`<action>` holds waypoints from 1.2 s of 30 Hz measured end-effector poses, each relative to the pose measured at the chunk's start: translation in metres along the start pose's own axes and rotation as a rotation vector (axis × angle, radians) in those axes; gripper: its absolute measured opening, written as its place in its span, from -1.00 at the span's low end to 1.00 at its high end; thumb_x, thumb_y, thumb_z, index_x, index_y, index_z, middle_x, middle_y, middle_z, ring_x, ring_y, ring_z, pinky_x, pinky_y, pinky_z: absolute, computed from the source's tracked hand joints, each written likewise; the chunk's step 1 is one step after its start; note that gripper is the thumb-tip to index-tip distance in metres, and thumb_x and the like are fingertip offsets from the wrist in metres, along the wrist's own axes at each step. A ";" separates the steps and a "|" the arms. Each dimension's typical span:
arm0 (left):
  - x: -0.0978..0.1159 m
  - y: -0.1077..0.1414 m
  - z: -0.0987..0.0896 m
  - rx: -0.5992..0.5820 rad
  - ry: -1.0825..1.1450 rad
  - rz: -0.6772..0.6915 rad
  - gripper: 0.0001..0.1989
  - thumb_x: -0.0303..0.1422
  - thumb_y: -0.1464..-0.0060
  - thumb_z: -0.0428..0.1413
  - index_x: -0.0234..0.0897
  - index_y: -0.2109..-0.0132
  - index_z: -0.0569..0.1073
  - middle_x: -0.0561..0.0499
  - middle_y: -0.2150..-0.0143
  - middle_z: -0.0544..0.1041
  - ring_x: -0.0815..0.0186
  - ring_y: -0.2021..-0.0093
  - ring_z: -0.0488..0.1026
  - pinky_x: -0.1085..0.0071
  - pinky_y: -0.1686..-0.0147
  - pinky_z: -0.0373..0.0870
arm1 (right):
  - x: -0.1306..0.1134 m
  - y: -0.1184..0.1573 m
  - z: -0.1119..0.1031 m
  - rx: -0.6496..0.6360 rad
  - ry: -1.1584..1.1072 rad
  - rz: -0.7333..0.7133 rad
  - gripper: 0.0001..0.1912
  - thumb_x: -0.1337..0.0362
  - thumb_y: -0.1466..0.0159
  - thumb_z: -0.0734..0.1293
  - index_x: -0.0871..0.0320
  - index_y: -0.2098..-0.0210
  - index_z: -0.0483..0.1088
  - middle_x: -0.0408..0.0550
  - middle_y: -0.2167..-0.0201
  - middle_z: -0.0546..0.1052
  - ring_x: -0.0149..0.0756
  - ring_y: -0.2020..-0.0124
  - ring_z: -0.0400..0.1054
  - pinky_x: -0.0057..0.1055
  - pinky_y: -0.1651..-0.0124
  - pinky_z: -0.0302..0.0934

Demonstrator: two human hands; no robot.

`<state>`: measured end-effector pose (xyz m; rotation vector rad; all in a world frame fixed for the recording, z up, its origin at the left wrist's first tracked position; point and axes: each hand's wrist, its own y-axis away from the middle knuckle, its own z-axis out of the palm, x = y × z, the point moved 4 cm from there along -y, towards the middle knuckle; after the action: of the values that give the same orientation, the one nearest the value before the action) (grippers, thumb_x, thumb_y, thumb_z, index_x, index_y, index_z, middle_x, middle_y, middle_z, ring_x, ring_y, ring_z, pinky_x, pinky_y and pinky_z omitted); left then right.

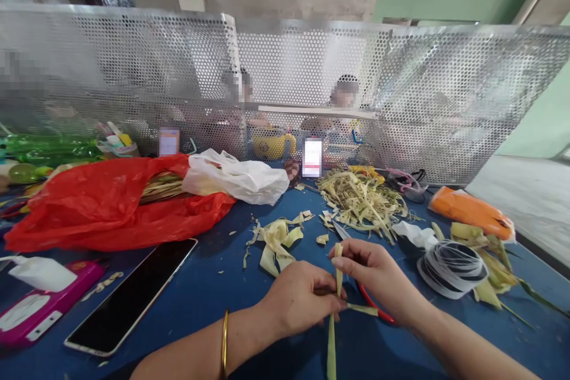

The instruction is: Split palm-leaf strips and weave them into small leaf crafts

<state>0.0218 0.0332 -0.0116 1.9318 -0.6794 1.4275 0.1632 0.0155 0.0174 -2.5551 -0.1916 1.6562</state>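
My left hand, with a gold bangle on its wrist, pinches pale dried leaf strips where they cross. My right hand grips the upper end of one leaf strip between thumb and fingers; its long tail hangs below my left hand. A shorter end points right from the crossing. Under my right hand lie scissors with red handles, partly hidden, their blades showing above the fingers. Just beyond my left hand rests a loose bunch of curled leaf pieces.
A heap of leaf scraps, a wire spool and an orange packet lie on the right. Leftward are a red plastic bag, a phone and a magenta device. A perforated metal screen stands behind, people beyond it.
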 end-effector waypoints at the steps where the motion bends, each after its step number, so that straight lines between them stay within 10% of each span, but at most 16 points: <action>1: -0.001 0.000 0.001 -0.010 -0.029 0.008 -0.75 -0.21 0.00 0.12 -0.30 0.36 0.59 -0.02 0.47 0.58 0.34 0.55 0.42 0.49 0.50 0.29 | 0.002 -0.001 0.002 -0.018 -0.056 0.011 -0.70 0.08 -0.22 0.33 0.19 0.46 0.37 -0.20 0.58 0.36 -0.41 0.53 0.24 -0.47 0.45 0.16; 15: -0.004 -0.010 -0.013 0.247 0.384 -0.092 -0.65 -0.09 0.06 0.14 -0.32 0.51 0.46 -0.01 0.52 0.52 0.43 0.66 0.37 0.53 0.66 0.08 | -0.038 0.031 0.014 0.232 0.769 -0.651 -0.83 0.36 -0.37 0.17 0.15 0.23 0.40 -0.07 0.39 0.56 -0.35 0.40 0.44 -0.42 0.28 0.23; 36: -0.002 -0.002 -0.006 0.136 0.749 -0.194 -0.60 -0.27 0.12 0.29 -0.39 0.12 0.55 -0.08 0.30 0.55 0.37 0.40 0.45 0.45 0.35 0.35 | -0.035 0.035 0.030 0.094 1.017 -0.816 -0.77 0.39 -0.37 0.14 0.15 0.24 0.43 -0.09 0.39 0.46 -0.30 0.35 0.29 -0.23 0.06 0.10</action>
<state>0.0189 0.0394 -0.0129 1.3359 -0.0440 1.9219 0.1238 -0.0238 0.0314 -2.3659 -0.8523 0.0534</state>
